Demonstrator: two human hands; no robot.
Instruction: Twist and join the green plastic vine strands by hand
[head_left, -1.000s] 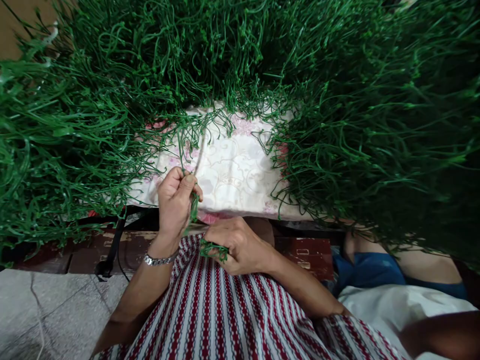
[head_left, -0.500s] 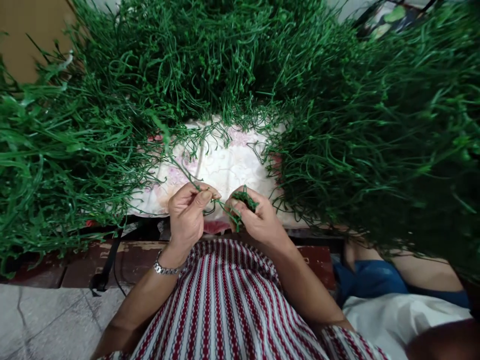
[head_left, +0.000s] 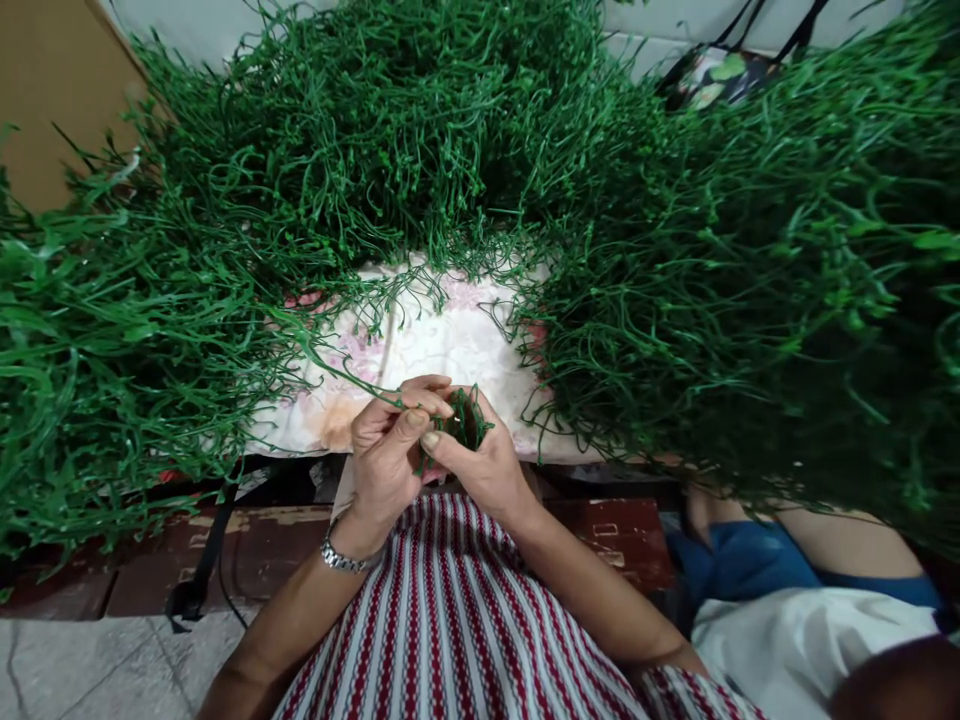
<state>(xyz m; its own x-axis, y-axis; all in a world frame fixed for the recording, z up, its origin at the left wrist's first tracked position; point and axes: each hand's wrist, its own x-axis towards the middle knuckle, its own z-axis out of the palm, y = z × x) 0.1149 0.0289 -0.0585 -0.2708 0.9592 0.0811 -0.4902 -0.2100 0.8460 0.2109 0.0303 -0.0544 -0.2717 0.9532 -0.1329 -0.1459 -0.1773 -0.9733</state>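
Note:
In the head view my left hand [head_left: 384,450], with a metal watch at the wrist, pinches a long green plant stem [head_left: 346,374] that runs up and left towards the heap. My right hand [head_left: 486,468] is closed around a small clump of thin green stems [head_left: 471,420]. The two hands meet in front of my body, thumbs nearly touching. Fingers partly hide where the stem meets the clump. Beneath and beyond them lies a pale flowered cloth [head_left: 427,345].
Large heaps of green stems [head_left: 390,130] surround the cloth at left, back and right. A dark-strapped patterned bag [head_left: 716,80] stands at the back right. Another person in blue shorts [head_left: 739,560] sits close on my right. A brown wooden edge [head_left: 277,550] runs in front.
My hands have come together, the right moving left to meet the left. The long stem now lies lower and flatter. The view has shifted slightly.

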